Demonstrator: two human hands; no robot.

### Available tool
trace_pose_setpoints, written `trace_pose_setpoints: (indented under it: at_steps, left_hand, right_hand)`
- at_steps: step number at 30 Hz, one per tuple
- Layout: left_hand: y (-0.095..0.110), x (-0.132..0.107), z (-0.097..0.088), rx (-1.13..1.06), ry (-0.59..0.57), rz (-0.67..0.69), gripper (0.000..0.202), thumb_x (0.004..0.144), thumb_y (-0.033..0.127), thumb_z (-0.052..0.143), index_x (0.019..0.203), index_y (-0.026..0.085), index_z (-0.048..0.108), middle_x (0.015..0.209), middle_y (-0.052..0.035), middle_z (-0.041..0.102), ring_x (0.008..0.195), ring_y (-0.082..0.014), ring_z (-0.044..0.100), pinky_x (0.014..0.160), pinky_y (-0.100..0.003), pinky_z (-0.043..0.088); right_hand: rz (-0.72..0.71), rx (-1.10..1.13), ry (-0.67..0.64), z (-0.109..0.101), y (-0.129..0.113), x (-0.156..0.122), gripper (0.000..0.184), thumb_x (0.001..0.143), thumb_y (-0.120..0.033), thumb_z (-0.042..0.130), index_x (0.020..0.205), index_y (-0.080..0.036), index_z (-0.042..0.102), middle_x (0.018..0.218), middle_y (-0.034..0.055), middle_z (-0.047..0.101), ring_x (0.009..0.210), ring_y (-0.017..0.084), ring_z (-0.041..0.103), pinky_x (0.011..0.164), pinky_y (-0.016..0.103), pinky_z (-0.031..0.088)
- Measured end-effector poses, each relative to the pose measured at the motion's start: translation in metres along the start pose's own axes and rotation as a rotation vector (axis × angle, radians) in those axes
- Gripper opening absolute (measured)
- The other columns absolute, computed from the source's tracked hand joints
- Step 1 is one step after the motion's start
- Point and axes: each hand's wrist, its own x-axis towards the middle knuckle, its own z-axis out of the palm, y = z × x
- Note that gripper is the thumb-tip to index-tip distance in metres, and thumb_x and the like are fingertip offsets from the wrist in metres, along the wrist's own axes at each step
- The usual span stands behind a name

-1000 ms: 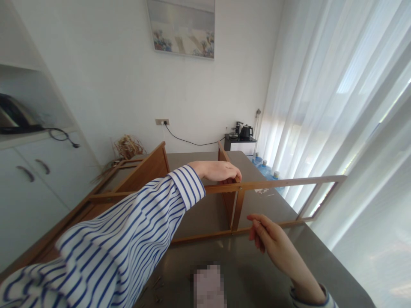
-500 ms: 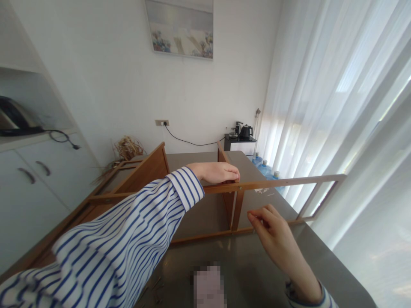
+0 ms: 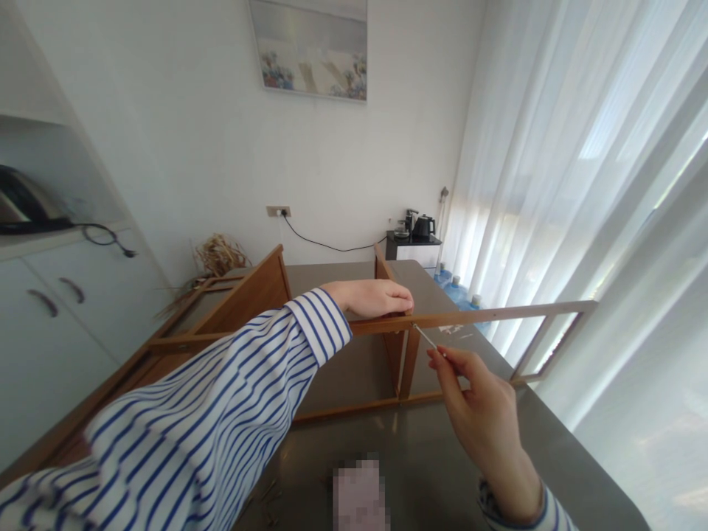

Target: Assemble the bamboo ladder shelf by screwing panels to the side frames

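A brown wooden frame (image 3: 498,313) of rails and panels lies on a grey table (image 3: 420,457). My left hand (image 3: 376,296), in a blue-striped sleeve, rests closed over the frame's top rail, just left of an upright post (image 3: 409,361). My right hand (image 3: 476,405) is pinched on a thin metal tool (image 3: 425,336), possibly a hex key. The tool's tip touches the rail at the joint above the post.
White cabinets (image 3: 49,310) stand at the left with a dark appliance on top. A small stand with a kettle (image 3: 423,225) and water bottles (image 3: 456,291) sits by the far wall. Sheer curtains (image 3: 580,184) fill the right side. Small loose parts (image 3: 265,493) lie near the table's front edge.
My right hand rose from beside the lower rail toward the top rail, and the thin tool now points into the joint. My left hand stayed on the rail.
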Motion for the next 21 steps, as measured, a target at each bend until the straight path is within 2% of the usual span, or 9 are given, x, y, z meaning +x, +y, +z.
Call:
trace_pose_setpoints:
  at_steps: [7, 15, 17, 21]
  left_hand:
    - [0.0002, -0.0002, 0.0004, 0.002, 0.000, -0.005, 0.035, 0.086, 0.044, 0.037, 0.093, 0.018, 0.059, 0.093, -0.0001, 0.062, 0.083, -0.0122, 0.052, 0.073, -0.021, 0.036]
    - [-0.0008, 0.0003, 0.0003, 0.002, 0.011, 0.006, 0.034, 0.086, 0.043, 0.038, 0.094, 0.017, 0.059, 0.096, -0.0004, 0.062, 0.084, -0.0126, 0.052, 0.074, -0.021, 0.036]
    - [-0.0003, 0.0001, 0.0003, 0.003, 0.012, 0.009, 0.035, 0.086, 0.043, 0.037, 0.093, 0.017, 0.059, 0.096, -0.0005, 0.062, 0.084, -0.0126, 0.052, 0.074, -0.021, 0.036]
    - [-0.0001, 0.0005, 0.0007, 0.003, 0.010, 0.003, 0.035, 0.086, 0.044, 0.037, 0.092, 0.017, 0.059, 0.095, -0.0004, 0.062, 0.083, -0.0125, 0.052, 0.074, -0.021, 0.036]
  right_hand:
    - [-0.141, -0.168, 0.051, 0.0022, -0.0055, 0.0042, 0.012, 0.085, -0.022, 0.051, 0.093, -0.020, 0.060, 0.074, 0.0012, 0.067, 0.060, 0.013, 0.062, 0.058, 0.022, 0.048]
    - [-0.269, -0.241, 0.081, 0.0030, -0.0052, 0.0045, 0.013, 0.086, -0.018, 0.049, 0.095, -0.018, 0.058, 0.073, 0.0025, 0.065, 0.062, 0.012, 0.060, 0.059, 0.022, 0.047]
    - [-0.340, -0.267, 0.055, 0.0020, -0.0060, 0.0056, 0.014, 0.086, -0.016, 0.049, 0.096, -0.016, 0.059, 0.074, 0.0035, 0.065, 0.063, 0.012, 0.060, 0.060, 0.023, 0.046]
    - [-0.439, -0.349, -0.102, -0.0050, -0.0114, 0.0103, 0.015, 0.086, -0.015, 0.049, 0.097, -0.015, 0.060, 0.078, 0.0056, 0.065, 0.071, 0.015, 0.060, 0.065, 0.026, 0.044]
